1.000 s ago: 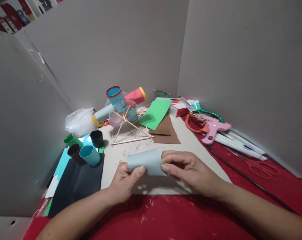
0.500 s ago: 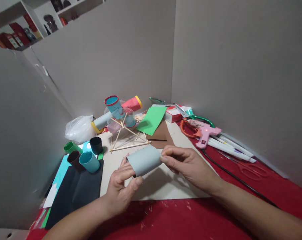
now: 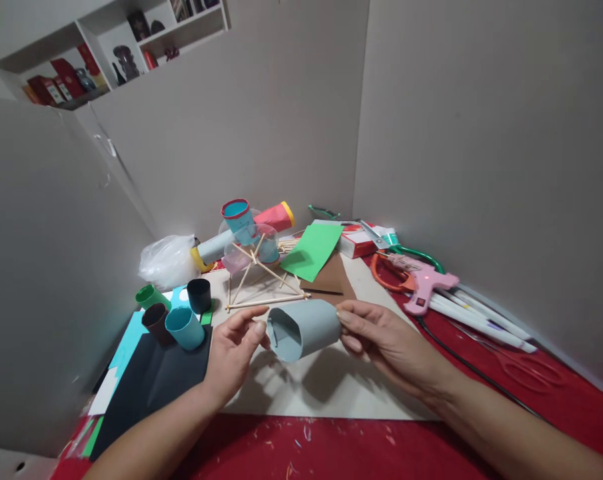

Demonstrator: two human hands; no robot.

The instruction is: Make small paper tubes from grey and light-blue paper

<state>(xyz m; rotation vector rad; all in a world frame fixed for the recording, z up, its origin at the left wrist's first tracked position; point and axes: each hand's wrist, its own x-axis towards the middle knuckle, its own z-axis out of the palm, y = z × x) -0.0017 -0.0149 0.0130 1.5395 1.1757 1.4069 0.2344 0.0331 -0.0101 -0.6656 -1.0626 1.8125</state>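
A light grey-blue paper tube [image 3: 318, 327] is held above the pale board, its open left end turned partly toward me. A seam edge shows inside it. My right hand [image 3: 376, 337] pinches the tube's right end between thumb and fingers. At the left rim is my left hand [image 3: 238, 343], its thumb and fingers closed about the edge; some fingertips are hidden behind the tube. Just beyond stands a wooden stick frame [image 3: 266, 303] with clear plastic discs, and a blue cup with a red rim [image 3: 237, 217] sits above it.
Green [image 3: 151, 297], brown, black and turquoise paper cups stand at left by black sheets [image 3: 156, 387]. Green sheet [image 3: 314, 250] and brown sheets lie at the back. On the red cloth at right are a pink glue gun [image 3: 426, 283], its cord, scissors [image 3: 526, 370] and white sticks.
My left fingers have come out of the tube and now grip its left rim. The tube has turned, so its open end shows. The view has shifted slightly.
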